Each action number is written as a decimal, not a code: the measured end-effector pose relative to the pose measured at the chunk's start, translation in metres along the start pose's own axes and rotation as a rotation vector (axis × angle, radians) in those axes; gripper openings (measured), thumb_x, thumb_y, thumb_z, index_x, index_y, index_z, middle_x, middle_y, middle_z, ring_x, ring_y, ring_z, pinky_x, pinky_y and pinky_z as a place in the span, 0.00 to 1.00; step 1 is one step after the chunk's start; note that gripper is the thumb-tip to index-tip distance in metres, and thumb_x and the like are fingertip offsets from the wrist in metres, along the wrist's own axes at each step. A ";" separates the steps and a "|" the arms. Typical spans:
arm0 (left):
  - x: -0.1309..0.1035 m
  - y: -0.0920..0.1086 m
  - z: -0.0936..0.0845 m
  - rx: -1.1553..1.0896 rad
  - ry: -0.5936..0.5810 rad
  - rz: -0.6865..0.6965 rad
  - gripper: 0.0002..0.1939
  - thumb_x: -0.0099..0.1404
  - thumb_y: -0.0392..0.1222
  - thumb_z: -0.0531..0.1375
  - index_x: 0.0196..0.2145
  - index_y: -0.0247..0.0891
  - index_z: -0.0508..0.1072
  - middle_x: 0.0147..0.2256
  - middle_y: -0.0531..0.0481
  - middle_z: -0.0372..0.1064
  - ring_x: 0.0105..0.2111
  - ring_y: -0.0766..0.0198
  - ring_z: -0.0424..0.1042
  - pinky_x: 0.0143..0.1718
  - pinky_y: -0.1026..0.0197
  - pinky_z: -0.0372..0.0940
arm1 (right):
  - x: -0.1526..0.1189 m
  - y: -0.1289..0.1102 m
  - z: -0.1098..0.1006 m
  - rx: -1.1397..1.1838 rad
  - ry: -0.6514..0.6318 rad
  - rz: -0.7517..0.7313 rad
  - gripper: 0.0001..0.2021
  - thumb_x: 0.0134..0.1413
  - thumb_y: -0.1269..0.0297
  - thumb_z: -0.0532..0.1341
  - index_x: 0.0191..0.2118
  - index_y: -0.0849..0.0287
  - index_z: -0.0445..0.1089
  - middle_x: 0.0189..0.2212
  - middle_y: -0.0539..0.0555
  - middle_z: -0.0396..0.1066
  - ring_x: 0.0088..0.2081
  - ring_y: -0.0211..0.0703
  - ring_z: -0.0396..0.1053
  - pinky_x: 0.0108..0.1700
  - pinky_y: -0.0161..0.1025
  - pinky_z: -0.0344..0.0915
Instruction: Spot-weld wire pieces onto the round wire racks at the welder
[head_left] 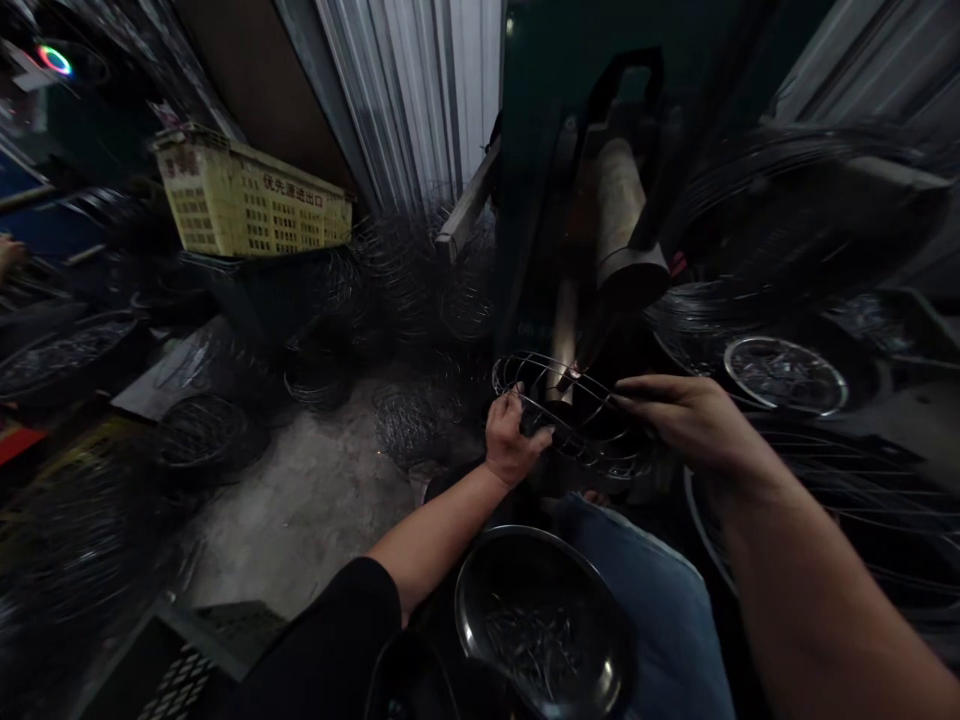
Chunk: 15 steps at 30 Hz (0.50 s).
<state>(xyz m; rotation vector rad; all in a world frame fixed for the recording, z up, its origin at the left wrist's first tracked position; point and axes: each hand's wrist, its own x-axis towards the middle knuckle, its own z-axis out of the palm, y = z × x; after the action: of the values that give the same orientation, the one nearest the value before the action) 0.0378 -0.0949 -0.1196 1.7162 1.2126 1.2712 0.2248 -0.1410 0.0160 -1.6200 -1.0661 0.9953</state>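
A round, open wire frame (529, 403) of thin bent metal rods sits around the lower metal rod (564, 340) of a machine. My left hand (514, 440) is closed on its near left side, thumb pointing right. On the other side, my right hand (675, 408) pinches a thin wire at the frame's right edge; whether that wire is part of the frame I cannot tell. A small bright spot shows where the frame meets the rod. Above it is a thick metal cylinder (622, 220). A shiny metal bowl (469, 600) with small metal pieces rests by my lap.
A yellow plastic crate (262, 200) stands on a dark crate at the left. Bundles of wire frames (405, 420) lie on the concrete floor (300, 510). At the right are coiled wire (712, 310) and a round container (784, 375). Another person's hand (9, 255) shows at the far left.
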 end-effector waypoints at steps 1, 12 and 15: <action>0.002 -0.001 0.000 0.012 0.008 -0.009 0.31 0.49 0.41 0.72 0.52 0.36 0.73 0.57 0.35 0.69 0.59 0.44 0.67 0.65 0.45 0.58 | 0.005 0.000 0.004 0.011 0.026 -0.006 0.20 0.25 0.50 0.77 0.28 0.56 0.80 0.23 0.50 0.76 0.24 0.42 0.71 0.26 0.36 0.68; 0.002 -0.012 0.011 0.087 0.023 0.029 0.32 0.53 0.45 0.71 0.54 0.36 0.73 0.57 0.35 0.70 0.57 0.44 0.68 0.63 0.44 0.59 | 0.020 0.009 0.002 0.049 0.053 0.049 0.19 0.27 0.55 0.76 0.30 0.56 0.79 0.21 0.49 0.73 0.23 0.42 0.69 0.23 0.36 0.63; 0.003 -0.011 0.013 0.076 0.018 0.032 0.35 0.53 0.46 0.70 0.58 0.35 0.71 0.57 0.34 0.69 0.57 0.43 0.66 0.64 0.44 0.57 | 0.020 0.012 -0.001 0.015 0.064 0.065 0.18 0.29 0.55 0.76 0.31 0.56 0.79 0.22 0.50 0.74 0.23 0.43 0.69 0.21 0.37 0.61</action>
<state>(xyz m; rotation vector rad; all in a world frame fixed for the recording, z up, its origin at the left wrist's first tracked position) 0.0474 -0.0882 -0.1321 1.7883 1.2632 1.2767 0.2338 -0.1242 0.0021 -1.6720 -0.9667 0.9854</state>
